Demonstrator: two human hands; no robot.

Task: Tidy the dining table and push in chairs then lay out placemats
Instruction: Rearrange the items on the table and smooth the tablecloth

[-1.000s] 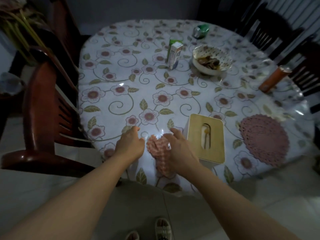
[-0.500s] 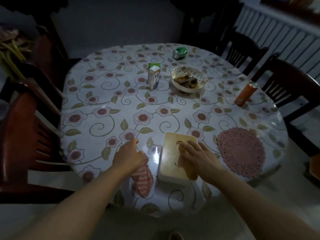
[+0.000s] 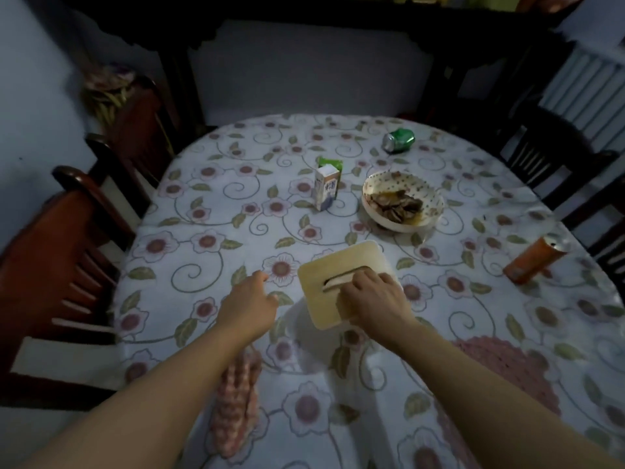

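Two hands work at the near edge of the floral-cloth table [image 3: 209, 211]. Left hand [image 3: 248, 308] hovers with fingers loosely curled; whether it grips the pink cloth [image 3: 235, 401] lying under its forearm cannot be determined. Right hand [image 3: 373, 299] rests on the tissue box [image 3: 324, 275], fingers curled at the slot. Round pink placemat [image 3: 507, 370] lies to the right of the right forearm. Beyond the hands: milk carton [image 3: 326, 187], bowl [image 3: 402, 201], green can [image 3: 399, 141]. Orange can [image 3: 534, 258] lies far right.
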